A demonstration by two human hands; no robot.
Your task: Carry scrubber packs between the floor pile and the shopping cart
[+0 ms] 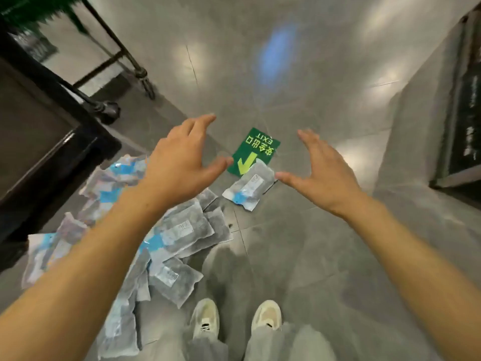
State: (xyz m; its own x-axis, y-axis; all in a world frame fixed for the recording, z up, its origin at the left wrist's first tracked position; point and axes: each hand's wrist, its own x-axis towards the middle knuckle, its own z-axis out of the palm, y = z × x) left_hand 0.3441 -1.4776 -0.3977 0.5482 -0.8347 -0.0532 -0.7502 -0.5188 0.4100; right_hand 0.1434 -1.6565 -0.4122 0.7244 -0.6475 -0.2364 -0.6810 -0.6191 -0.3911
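Both hands are extended forward over the floor, palms facing each other, and neither holds anything. The left hand (179, 162) has its fingers spread and nearly straight, thumb pointing toward the right. The right hand (321, 169) is likewise spread, fingers straight, thumb pointing toward the left. The gap between the two thumbs frames a single sealed packet (249, 188), clear plastic with grey contents, a white label and a blue patch. This packet lies flat on the grey tiled floor (299, 256), apart from both hands, its far end overlapping the near edge of a green exit sticker (256, 147) bearing a yellow-green arrow.

Beneath the left forearm, a pile of similar packets (166, 238) is scattered on the floor, overlapping one another and spreading toward the lower left. The single packet lies near the pile but separate from it.

At the bottom edge, two light-coloured shoes (234, 321) and grey trouser legs are visible. To the left stands dark furniture (52, 142) with black metal legs (140, 74). A dark panel (463, 113) lines the right wall.
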